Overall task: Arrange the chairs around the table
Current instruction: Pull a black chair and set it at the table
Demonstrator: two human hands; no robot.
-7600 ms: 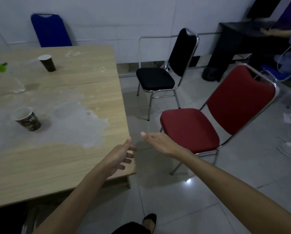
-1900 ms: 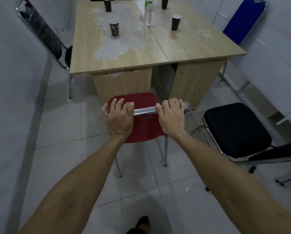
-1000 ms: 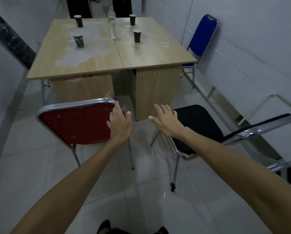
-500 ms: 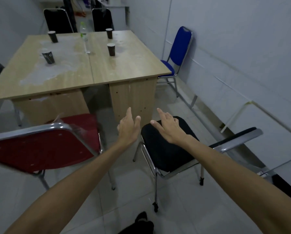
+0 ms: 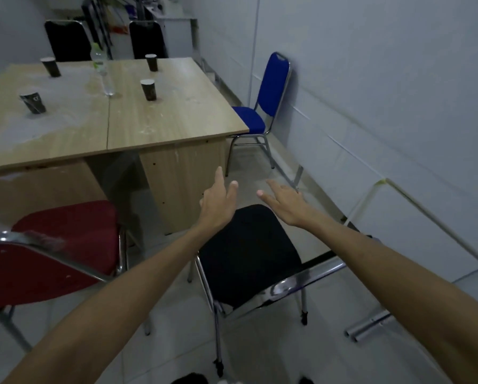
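Observation:
The wooden table (image 5: 176, 115) fills the upper left. A red chair (image 5: 65, 236) stands at its near side, seat facing the table. Right of it, a black chair (image 5: 248, 256) with a chrome frame stands angled, its backrest toward me. My left hand (image 5: 218, 203) and my right hand (image 5: 285, 203) hover open above the black seat's far edge, holding nothing. A blue chair (image 5: 271, 90) sits at the table's right side against the wall. Two black chairs (image 5: 65, 40) stand behind the far edge.
Several dark paper cups (image 5: 149, 90) and a clear plastic bottle (image 5: 102, 70) stand on the table. A white wall (image 5: 384, 92) runs close along the right. Metal tubes (image 5: 368, 325) lie on the tiled floor at the right. My feet show at the bottom edge.
My hands let go of the red chair's backrest and swung right over the black chair. The view turned right, so the red chair now sits at the left.

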